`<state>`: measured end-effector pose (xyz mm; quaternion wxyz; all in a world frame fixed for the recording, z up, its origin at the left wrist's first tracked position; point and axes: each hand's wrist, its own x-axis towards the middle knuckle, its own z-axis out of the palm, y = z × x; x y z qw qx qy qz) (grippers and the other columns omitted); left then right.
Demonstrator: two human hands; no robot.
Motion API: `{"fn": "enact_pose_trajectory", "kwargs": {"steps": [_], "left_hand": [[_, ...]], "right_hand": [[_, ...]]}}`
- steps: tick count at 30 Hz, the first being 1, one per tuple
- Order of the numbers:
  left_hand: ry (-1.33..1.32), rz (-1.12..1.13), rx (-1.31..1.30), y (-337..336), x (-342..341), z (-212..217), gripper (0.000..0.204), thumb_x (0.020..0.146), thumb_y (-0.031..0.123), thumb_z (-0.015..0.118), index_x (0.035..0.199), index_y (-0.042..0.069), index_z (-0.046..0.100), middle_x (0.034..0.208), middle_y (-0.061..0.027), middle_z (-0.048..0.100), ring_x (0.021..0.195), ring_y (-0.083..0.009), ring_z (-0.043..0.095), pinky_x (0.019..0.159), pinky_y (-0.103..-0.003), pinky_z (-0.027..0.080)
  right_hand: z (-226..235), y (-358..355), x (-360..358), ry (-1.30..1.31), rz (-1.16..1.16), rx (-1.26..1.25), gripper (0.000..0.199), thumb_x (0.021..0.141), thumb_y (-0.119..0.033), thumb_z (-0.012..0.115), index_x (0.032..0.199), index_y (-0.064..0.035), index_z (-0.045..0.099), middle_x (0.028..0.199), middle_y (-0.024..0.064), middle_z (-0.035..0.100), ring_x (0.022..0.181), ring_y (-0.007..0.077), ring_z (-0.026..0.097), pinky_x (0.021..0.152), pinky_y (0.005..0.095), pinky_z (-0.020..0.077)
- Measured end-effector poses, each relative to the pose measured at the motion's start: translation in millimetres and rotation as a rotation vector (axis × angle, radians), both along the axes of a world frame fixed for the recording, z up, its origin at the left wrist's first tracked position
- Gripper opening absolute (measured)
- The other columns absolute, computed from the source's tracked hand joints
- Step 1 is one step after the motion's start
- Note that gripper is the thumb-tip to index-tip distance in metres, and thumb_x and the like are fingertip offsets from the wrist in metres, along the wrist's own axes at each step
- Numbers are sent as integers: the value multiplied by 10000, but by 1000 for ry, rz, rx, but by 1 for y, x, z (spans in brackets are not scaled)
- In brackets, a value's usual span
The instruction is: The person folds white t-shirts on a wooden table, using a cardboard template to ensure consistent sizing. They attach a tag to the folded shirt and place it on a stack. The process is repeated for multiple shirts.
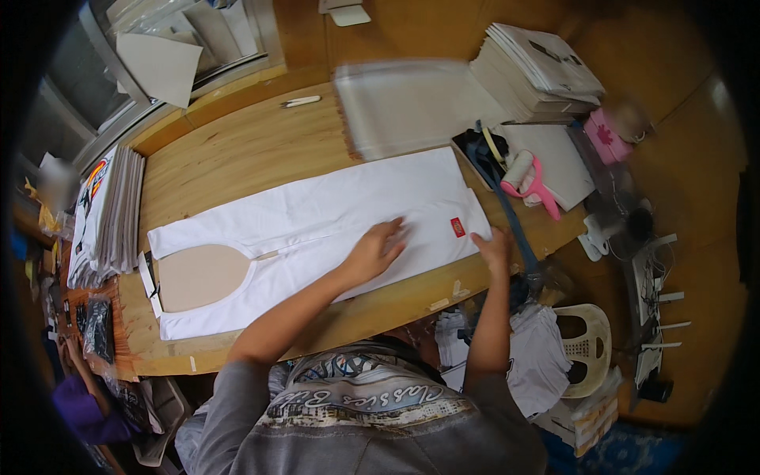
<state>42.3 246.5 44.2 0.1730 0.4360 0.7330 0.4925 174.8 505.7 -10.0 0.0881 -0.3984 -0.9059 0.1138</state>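
A white shirt [317, 207] lies lengthwise on the wooden table, its sides folded in and its wide neck opening at the left. Inside that opening a beige board [204, 277] shows, with a black-and-white tag [148, 273] by the neck edge. Near the right end of the cloth sits a small red patch [457, 227]. My left hand [374, 252] is over the middle of the shirt, fingers apart and slightly blurred, holding nothing. At the shirt's right end, my right hand [494, 247] has thumb and fingers closed on the cloth edge.
Stacked white garments [111, 214] stand at the left. At the back right are a pile of packed garments [546, 67], clear plastic sheets [412, 103], a pink lint roller [534, 186] and a pink box [606, 136]. A plastic chair [590, 332] stands right of me; another person's arm [83, 372] shows lower left.
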Motion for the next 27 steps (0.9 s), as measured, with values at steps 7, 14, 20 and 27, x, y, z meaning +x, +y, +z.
{"fn": "enact_pose_trajectory", "kwargs": {"steps": [7, 14, 20, 27], "left_hand": [[-1269, 145, 13, 94, -38, -5, 757, 769, 611, 369, 1210, -4, 351, 1089, -137, 485, 959, -240, 496, 834, -420, 375], [-1028, 428, 65, 78, -36, -40, 464, 705, 279, 655, 1004, -41, 501, 777, -124, 584, 676, -199, 577, 590, -276, 473], [-167, 706, -155, 72, -32, -46, 397, 673, 160, 653, 975, -34, 485, 647, -136, 578, 560, -273, 572, 530, -352, 463], [355, 573, -360, 75, -8, -2, 611, 664, 251, 642, 1158, 23, 366, 1164, -191, 405, 1026, -319, 437, 795, -378, 401]], "right_hand": [[49, -84, -22, 687, 469, 47, 265, 627, 17, 593, 887, 15, 540, 840, 125, 572, 805, 267, 547, 710, 333, 428], [31, -112, -3, 401, 761, 191, 261, 724, -95, 483, 975, -45, 538, 871, 54, 501, 844, 209, 475, 765, 330, 384], [29, -107, 2, 387, 861, 129, 277, 715, -90, 469, 978, -33, 537, 844, 75, 488, 823, 216, 477, 737, 328, 388], [40, -105, 0, 143, 1054, 67, 386, 736, -92, 428, 1103, -169, 523, 956, 82, 463, 910, 242, 448, 782, 360, 368]]}}
